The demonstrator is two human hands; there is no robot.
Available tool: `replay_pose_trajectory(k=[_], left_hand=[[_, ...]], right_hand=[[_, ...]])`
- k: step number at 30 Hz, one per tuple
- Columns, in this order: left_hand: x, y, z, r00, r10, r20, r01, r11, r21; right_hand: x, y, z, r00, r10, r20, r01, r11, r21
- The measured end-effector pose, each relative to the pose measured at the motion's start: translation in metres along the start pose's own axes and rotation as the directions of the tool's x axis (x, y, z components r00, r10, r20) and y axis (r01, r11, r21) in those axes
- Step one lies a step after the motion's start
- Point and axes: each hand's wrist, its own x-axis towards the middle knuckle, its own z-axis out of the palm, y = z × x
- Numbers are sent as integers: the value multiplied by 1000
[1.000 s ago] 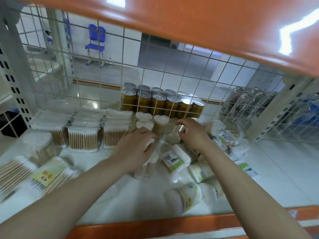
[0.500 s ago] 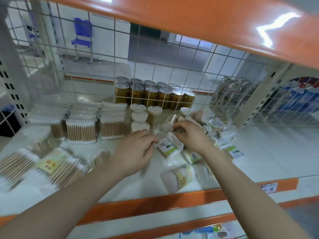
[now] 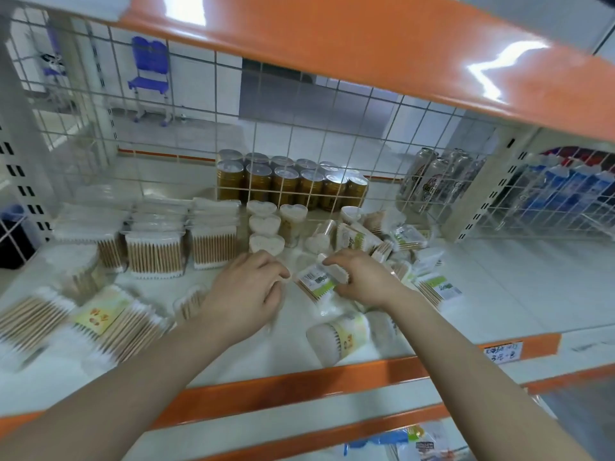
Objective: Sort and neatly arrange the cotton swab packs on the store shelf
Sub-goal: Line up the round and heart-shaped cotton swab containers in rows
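A small green-labelled plastic bag of wooden cotton swabs is pinched by the right hand mid-shelf — light, crinkly, slippery, best held across its middle; the left hand is curled beside it, its hold unclear.

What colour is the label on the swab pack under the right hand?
White with a barcode and a green band, on the swab pack the right hand holds; head view.

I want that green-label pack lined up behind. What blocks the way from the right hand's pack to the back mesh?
The right hand holds the green-label pack. Loose packs and heart-shaped boxes stand between it and the mesh.
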Motion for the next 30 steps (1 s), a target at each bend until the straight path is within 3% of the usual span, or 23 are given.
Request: replay_pose_trajectory(k=[11,30], left_hand=[[-2,-21,-3,989,-145,2,145,989,26],[1,-34,-1,979,-198,41,197,980,17]], right_hand=[[35,-13,5,928,-173,329,277,912,-301],[54,-17,5,923,-130,361,218,952,-214]])
